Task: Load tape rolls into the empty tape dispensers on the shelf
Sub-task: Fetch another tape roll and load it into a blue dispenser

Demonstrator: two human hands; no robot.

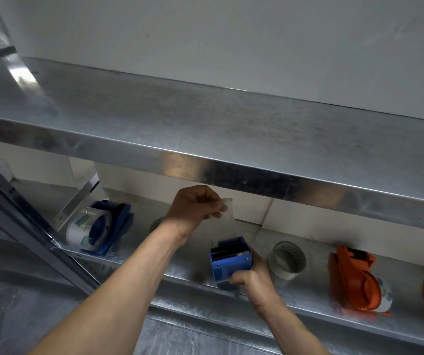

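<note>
Head view: the left hand [195, 208] pinches the free end of a clear tape strip [225, 224] that runs up from the blue dispenser [231, 260]. The right hand [252, 280] grips that dispenser by its handle at the front edge of the lower shelf [308, 295]. The strip looks thin, limp and sticky, likely to fold on itself, so it is best held by its end and kept taut over the toothed blade. The plastic dispenser seems light and stiff. A loose roll [286, 260] stands just beside it. Toward the shelf's left end a second blue dispenser [98, 226] holds a roll, and the orange dispenser [357, 278] on the right holds one too.
</note>
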